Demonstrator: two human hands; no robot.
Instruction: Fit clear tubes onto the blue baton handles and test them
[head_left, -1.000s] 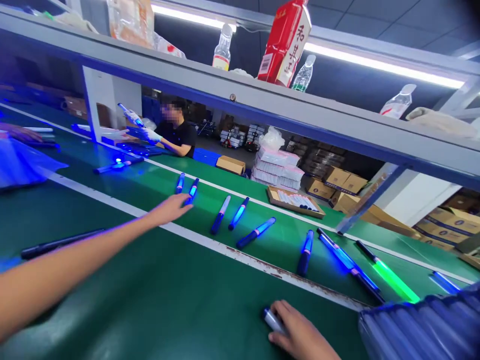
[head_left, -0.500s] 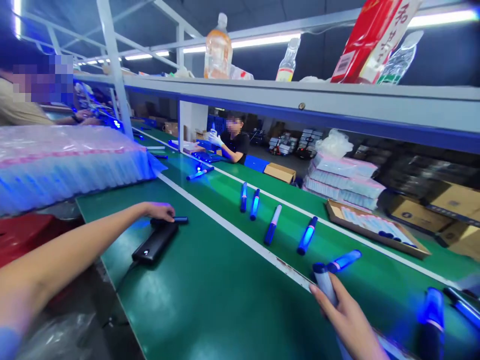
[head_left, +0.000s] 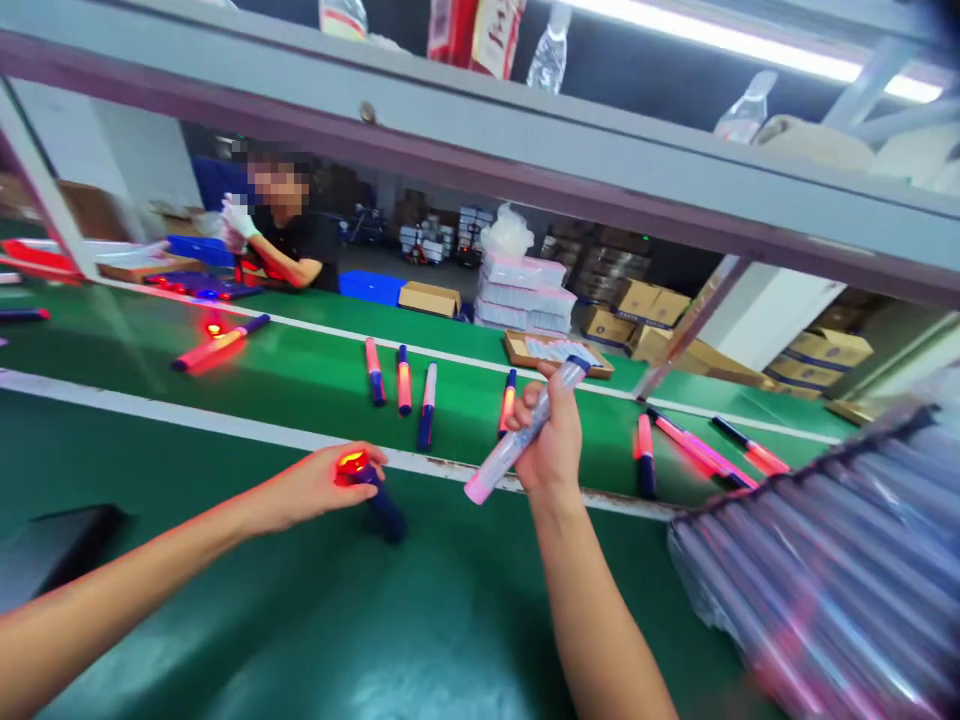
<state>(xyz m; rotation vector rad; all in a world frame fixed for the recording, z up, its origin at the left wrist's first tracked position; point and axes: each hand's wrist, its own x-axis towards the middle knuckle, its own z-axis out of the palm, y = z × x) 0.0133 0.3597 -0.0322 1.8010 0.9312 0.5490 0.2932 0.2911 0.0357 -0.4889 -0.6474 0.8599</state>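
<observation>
My left hand is closed around the red-glowing end of a dark blue light stick handle, whose other end points down over the green table. To its right, my right hand grips a translucent tube with a dark end, slanting up to the right. The two pieces are apart. Beyond my hands, several light sticks lie on the belt, among them a lit one and an unlit white one. At the lower left lies a black box, partly cut off.
A bundle of translucent tubes in plastic stands at the right. Across the belt, a person in white gloves works near a cardboard tray of tubes. A metal shelf beam with bottles on it crosses overhead.
The view has swung right. My left hand has left the black box, bringing the handle toward the middle. My right hand has raised the tube. The lights have turned from blue to red.
</observation>
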